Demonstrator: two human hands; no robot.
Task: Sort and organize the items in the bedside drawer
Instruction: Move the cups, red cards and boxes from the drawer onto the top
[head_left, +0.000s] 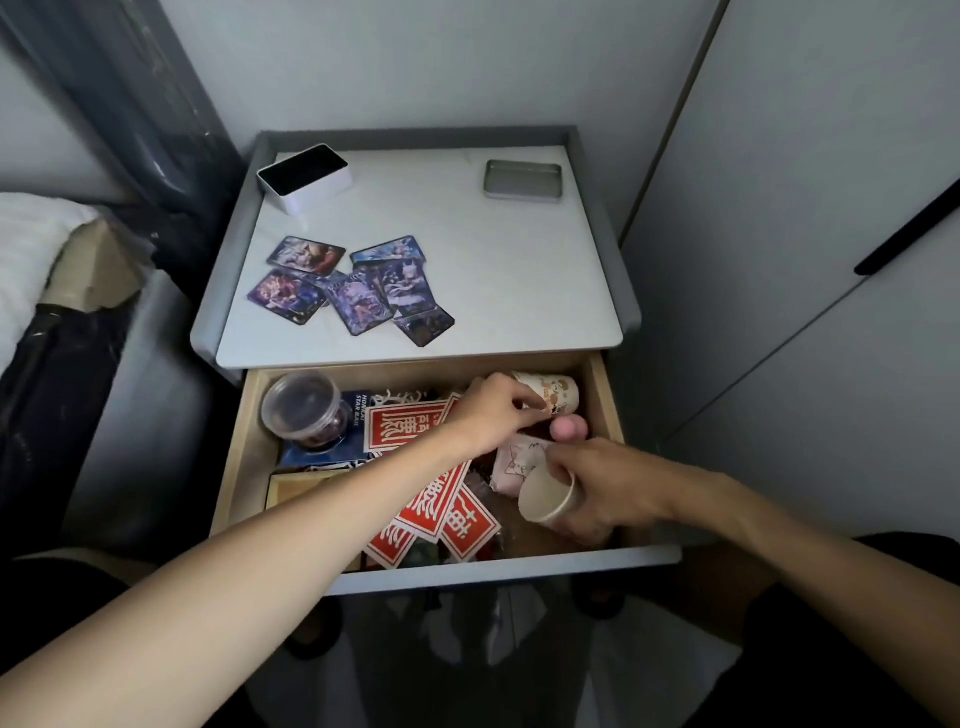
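Two hands inside drawer. Left hand pinches printed cup; right hand grips plain cup. Red envelopes under left wrist, tub further left, cards beyond.

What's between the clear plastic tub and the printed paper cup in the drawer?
Head view: red-and-white cards lie between the clear plastic tub and the printed paper cup, with the left hand over them.

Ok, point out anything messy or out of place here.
The cards on the nightstand top lie scattered, crooked and overlapping. In the drawer, red envelopes are heaped at angles, and a patterned cup lies on its side at the back right, pinched by the left hand.
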